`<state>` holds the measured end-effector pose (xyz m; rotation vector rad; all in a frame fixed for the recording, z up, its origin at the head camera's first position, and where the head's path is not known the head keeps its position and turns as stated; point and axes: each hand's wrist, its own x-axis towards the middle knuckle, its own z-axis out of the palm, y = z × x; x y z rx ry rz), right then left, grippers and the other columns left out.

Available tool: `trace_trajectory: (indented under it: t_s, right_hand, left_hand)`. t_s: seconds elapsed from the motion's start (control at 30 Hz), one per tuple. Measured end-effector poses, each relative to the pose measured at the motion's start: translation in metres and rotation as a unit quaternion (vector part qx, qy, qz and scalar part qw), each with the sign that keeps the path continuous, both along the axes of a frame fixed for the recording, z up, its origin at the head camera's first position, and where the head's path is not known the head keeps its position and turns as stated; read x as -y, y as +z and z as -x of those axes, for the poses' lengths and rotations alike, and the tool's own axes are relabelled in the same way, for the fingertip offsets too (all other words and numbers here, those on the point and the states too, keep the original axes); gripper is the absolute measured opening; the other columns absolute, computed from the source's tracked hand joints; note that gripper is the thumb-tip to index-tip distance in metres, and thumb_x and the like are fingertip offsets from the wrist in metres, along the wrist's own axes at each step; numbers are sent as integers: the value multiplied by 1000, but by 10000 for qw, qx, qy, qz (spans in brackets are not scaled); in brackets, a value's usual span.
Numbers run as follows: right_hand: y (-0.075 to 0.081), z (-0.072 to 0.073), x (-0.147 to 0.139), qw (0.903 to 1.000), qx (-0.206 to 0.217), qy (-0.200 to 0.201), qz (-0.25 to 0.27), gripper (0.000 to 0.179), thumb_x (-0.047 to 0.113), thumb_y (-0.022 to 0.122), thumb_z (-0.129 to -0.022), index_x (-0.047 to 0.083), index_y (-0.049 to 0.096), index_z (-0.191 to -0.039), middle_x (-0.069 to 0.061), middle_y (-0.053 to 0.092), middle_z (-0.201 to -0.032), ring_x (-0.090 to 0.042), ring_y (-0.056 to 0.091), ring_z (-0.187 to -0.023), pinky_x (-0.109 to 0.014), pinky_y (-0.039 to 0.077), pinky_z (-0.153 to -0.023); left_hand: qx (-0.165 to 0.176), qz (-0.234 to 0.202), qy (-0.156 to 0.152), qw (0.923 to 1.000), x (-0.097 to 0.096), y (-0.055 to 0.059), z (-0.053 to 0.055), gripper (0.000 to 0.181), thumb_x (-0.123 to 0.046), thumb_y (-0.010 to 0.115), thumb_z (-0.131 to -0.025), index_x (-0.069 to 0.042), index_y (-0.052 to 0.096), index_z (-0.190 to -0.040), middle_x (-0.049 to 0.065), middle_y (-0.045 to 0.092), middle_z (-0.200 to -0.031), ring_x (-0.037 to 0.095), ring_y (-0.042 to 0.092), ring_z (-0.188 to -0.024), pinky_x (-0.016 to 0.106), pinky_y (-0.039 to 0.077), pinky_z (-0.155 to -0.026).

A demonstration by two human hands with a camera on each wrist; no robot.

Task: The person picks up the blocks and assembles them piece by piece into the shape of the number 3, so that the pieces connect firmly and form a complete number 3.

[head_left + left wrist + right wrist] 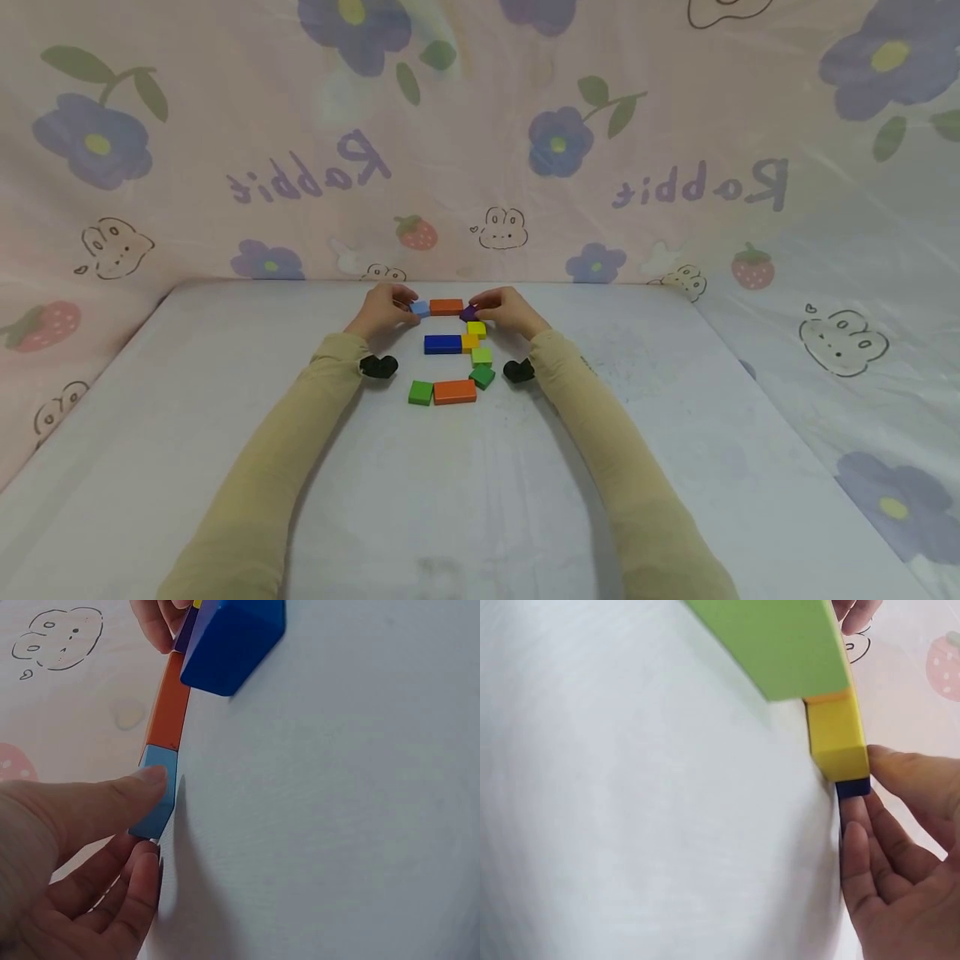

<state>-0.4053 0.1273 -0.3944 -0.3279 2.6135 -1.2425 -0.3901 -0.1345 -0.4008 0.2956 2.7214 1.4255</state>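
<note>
At the far edge of the white table (225,467), the left hand (384,307) pinches a light blue block (419,308); the left wrist view shows the thumb (112,802) lying across the block's top and the fingers curled in beneath its near end. This block sits end to end against an orange bar (446,307), which runs rightward to a purple block (468,313). The right hand (504,310) holds that purple block, its thumb and fingertips (870,847) closed on it (only a dark sliver of it shows in the right wrist view, just below a yellow block (840,739)).

Nearer the person, a dark blue bar (442,343) lies beside an amber block (469,341), with the yellow block just behind it. A light green block (482,356) and a tilted dark green block (482,377) continue downward, meeting a second orange bar (454,391) and a green square (421,392). Both sleeves are pale yellow, each wrist bearing a black camera. A pink floral cloth (675,167) printed with rabbits hangs behind.
</note>
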Motion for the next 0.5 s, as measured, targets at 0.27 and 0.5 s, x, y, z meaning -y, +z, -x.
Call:
trace_trajectory:
  t_s: [0.27, 0.5]
  right_hand:
    - [0, 2, 0, 10000, -14, 77, -46, 28, 16, 62, -94, 14, 65, -122, -6, 62, -117, -23, 53, -105, -38, 41, -97]
    - [1, 0, 0, 9998, -92, 152, -123, 29, 14, 63, -93, 11, 65, -121, -9, 62, -117, -24, 54, -106, -39, 41, -96]
  left_hand:
    - [-134, 89, -21, 9999, 2, -2, 1, 45, -4, 76, -79, 0, 60, -120, 15, 60, -113, 29, 55, -103, 39, 44, -92]
    - [-260, 123, -75, 9996, 2, -5, 1, 43, -2, 73, -81, 2, 59, -121, 18, 59, -116, 31, 55, -106, 40, 44, -93]
